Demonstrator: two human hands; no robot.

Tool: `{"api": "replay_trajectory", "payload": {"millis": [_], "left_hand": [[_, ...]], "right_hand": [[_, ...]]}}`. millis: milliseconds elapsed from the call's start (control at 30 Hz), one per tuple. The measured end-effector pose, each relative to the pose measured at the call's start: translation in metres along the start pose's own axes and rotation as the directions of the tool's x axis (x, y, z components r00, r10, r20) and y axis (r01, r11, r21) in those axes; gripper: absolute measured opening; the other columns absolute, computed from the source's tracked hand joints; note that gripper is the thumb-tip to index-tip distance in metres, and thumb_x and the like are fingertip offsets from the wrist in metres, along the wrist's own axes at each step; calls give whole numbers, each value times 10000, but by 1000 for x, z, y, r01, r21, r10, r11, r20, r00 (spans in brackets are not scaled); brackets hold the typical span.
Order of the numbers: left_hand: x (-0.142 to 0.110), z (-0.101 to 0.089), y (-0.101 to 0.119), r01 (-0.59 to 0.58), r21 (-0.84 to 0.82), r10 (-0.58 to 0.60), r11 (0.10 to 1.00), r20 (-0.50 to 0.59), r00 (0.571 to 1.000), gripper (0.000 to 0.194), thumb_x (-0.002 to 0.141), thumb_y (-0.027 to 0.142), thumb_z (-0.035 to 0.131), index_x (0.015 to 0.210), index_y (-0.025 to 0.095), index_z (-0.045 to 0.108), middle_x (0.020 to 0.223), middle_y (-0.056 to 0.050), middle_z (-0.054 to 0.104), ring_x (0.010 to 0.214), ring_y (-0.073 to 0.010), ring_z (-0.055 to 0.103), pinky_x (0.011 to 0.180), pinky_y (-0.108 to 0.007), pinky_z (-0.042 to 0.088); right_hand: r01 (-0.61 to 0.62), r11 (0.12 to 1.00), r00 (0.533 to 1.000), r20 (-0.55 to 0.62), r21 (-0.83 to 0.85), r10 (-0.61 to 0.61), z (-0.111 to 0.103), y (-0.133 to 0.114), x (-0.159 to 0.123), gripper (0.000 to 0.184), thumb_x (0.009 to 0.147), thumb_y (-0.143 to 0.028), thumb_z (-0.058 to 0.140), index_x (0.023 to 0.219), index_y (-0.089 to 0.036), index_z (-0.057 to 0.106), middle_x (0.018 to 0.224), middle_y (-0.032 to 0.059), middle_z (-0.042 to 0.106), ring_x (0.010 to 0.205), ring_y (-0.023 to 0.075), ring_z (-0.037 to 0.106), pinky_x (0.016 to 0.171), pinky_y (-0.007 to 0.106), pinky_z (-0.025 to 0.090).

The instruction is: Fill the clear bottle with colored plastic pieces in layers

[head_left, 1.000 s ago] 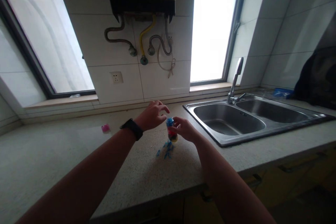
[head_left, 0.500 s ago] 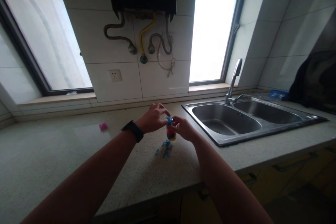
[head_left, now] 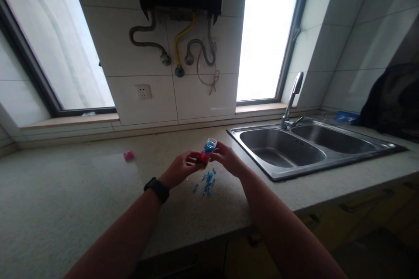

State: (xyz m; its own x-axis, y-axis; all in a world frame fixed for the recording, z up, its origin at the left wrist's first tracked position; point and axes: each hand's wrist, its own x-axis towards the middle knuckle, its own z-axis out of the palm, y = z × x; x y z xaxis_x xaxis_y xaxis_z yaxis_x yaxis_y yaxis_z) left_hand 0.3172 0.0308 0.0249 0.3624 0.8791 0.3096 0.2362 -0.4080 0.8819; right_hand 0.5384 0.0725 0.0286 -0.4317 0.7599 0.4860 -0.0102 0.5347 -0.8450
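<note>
A small clear jar (head_left: 209, 147) is held tilted above the counter, its mouth towards the back right. Blue filling shows near its rim, with red and dark colours lower down. My left hand (head_left: 179, 168), with a black watch at the wrist, is closed round the jar's lower end. From the right, my right hand (head_left: 228, 160) grips the jar's side with its fingers. Below the hands lies a loose cluster of small blue pieces (head_left: 208, 184); their exact kind is too small to tell.
A small pink object (head_left: 128, 155) lies on the speckled counter (head_left: 81, 192) to the left. On the right is a double steel sink (head_left: 278, 173) with a tap (head_left: 292, 100). A dark bulky thing (head_left: 393, 100) stands in the far right corner.
My left hand has moved down from the jar's top to its lower end. The jar, upright before, now leans, and its open rim shows. My right hand stays on it.
</note>
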Motion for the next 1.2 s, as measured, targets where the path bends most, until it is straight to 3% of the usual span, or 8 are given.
{"api": "replay_trajectory", "payload": {"millis": [100, 167, 233, 367, 600, 733, 1033, 1200], "left_hand": [[-5, -8, -15, 29, -23, -32, 999, -119, 992, 508, 749, 397, 775, 1169, 163, 609, 1127, -136, 690, 974, -249, 679, 856, -414, 534], [-8, -15, -24, 47, -31, -52, 998, -166, 985, 489, 751, 384, 769, 1151, 156, 603, 1120, -142, 692, 971, -248, 681, 857, -416, 533], [-10, -22, -30, 70, -36, -76, 997, -193, 978, 486, 753, 375, 762, 1145, 143, 591, 1105, -149, 696, 960, -246, 683, 854, -416, 534], [-12, -28, -30, 67, -39, -74, 997, -240, 968, 464, 767, 365, 727, 1143, 133, 584, 1110, -152, 693, 963, -240, 679, 852, -405, 531], [-12, -28, -26, 58, 19, -52, 998, -242, 969, 432, 776, 358, 704, 1124, 132, 586, 1114, -146, 690, 962, -233, 672, 866, -413, 523], [-13, -28, -28, 70, 22, -62, 997, -246, 967, 445, 782, 379, 692, 1138, 134, 586, 1123, -151, 685, 961, -236, 673, 863, -418, 520], [-11, -31, -35, 85, 8, -80, 996, -249, 965, 460, 778, 398, 700, 1139, 136, 588, 1103, -144, 683, 949, -233, 671, 836, -396, 527], [-11, -31, -34, 79, 6, -75, 997, -270, 960, 461, 781, 410, 698, 1137, 138, 594, 1107, -143, 683, 952, -234, 675, 843, -396, 522]], "right_hand": [[-44, 950, 998, 30, -311, 56, -12, 2, -6, 487, 779, -473, 726, 1178, -220, 605, 1059, 80, 658, 849, 179, 613, 729, 327, 519], [-68, 837, 986, 94, -543, 141, -20, 3, -12, 485, 745, -475, 751, 1149, -221, 661, 1071, 87, 648, 853, 184, 605, 745, 325, 506], [-58, 756, 951, 193, -652, 240, -25, 4, -15, 407, 747, -443, 747, 1082, -214, 717, 1061, 88, 644, 825, 176, 615, 754, 308, 499], [-26, 760, 885, 338, -650, 319, -21, 6, -17, 326, 771, -297, 698, 1085, -221, 739, 1070, 77, 634, 802, 148, 626, 752, 263, 496], [-33, 820, 840, 429, -571, 332, -11, 1, -19, 535, 694, -195, 722, 1226, -209, 665, 1090, 78, 615, 889, 162, 622, 796, 272, 512], [-14, 818, 836, 442, -575, 324, -11, 1, -20, 604, 652, -143, 727, 1247, -219, 657, 1086, 73, 602, 869, 147, 609, 779, 260, 509], [75, 802, 851, 458, -593, 259, 3, 1, -13, 354, 739, -150, 662, 1084, -183, 729, 915, 48, 649, 726, 120, 572, 677, 240, 461], [94, 800, 855, 460, -593, 241, 8, -7, -12, 442, 746, -160, 672, 1182, -225, 706, 899, 40, 651, 729, 124, 574, 674, 233, 446]]}}
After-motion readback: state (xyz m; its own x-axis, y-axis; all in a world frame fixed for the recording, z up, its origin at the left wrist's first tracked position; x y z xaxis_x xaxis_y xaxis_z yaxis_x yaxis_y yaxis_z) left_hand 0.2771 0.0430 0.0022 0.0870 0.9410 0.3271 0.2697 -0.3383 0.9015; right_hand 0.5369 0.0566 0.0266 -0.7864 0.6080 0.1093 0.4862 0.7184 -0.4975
